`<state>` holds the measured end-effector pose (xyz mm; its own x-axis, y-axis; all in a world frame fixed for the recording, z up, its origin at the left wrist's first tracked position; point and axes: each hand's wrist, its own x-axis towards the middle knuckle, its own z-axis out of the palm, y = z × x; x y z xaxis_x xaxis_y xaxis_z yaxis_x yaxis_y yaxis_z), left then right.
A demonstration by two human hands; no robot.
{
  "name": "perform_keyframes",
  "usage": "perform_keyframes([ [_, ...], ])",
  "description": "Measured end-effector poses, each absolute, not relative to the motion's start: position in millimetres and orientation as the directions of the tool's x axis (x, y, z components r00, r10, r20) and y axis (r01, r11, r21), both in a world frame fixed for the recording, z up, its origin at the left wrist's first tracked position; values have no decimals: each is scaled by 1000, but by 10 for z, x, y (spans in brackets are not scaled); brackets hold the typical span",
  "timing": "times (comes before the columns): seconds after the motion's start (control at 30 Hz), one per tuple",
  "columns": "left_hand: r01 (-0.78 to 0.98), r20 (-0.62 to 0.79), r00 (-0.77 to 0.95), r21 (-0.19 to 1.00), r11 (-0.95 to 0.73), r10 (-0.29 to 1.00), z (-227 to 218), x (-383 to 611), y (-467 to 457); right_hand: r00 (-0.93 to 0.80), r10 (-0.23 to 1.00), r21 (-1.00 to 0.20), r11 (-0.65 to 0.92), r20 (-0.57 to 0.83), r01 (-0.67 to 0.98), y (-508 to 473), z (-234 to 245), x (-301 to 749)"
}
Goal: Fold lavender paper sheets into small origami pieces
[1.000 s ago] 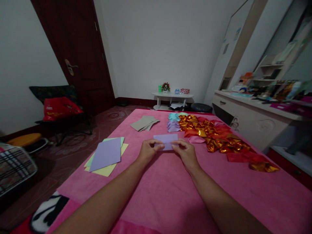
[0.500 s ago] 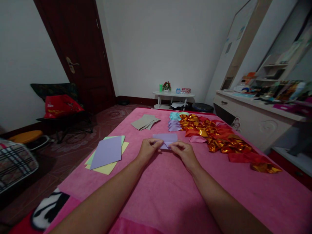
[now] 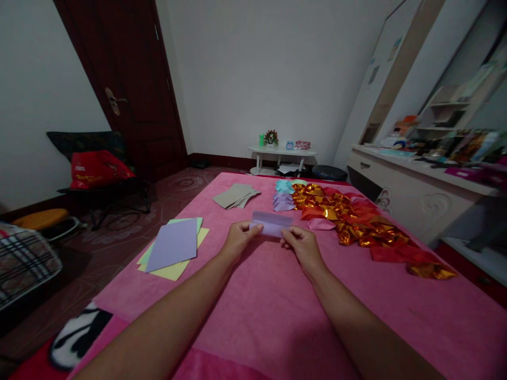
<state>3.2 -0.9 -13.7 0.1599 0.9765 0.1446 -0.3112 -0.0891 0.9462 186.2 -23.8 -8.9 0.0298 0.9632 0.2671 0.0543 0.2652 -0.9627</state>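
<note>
A small lilac paper sheet [image 3: 273,222], folded into a narrow strip, is held just above the pink cloth [image 3: 277,311]. My left hand [image 3: 239,238] pinches its left end, thumb on top. My right hand [image 3: 303,246] pinches its right lower edge. Both hands are closed on the paper. To the left lies a stack of lilac, green and yellow sheets [image 3: 173,247].
Grey cards [image 3: 235,196] lie further back. Small folded lilac and light blue paper pieces [image 3: 282,196] sit beside a long heap of red and gold foil pieces [image 3: 356,221] on the right. A white dresser [image 3: 412,190] stands right, a chair with a red bag [image 3: 97,169] left.
The lilac paper has been folded over from a wider sheet into a narrower strip. Both hands moved slightly away from me and stayed pinched on it.
</note>
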Motion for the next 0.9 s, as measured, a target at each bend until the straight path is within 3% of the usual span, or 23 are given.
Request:
perform_keyframes([
  [0.27,-131,159,24,979,-155,987,-82,37,-27,76,977,-979,201,197,-41,-229,-107,1875],
  [0.4,-108,156,-10,982,-156,988,-94,24,-10,115,968,-974,225,224,-1,-198,-142,1892],
  [0.63,-42,224,-20,974,-224,974,-53,16,-40,151,946,-958,277,286,77,-216,-124,1883],
  [0.9,-11,213,-5,977,-213,977,-73,18,-35,176,947,-963,266,268,36,-199,-166,1894],
])
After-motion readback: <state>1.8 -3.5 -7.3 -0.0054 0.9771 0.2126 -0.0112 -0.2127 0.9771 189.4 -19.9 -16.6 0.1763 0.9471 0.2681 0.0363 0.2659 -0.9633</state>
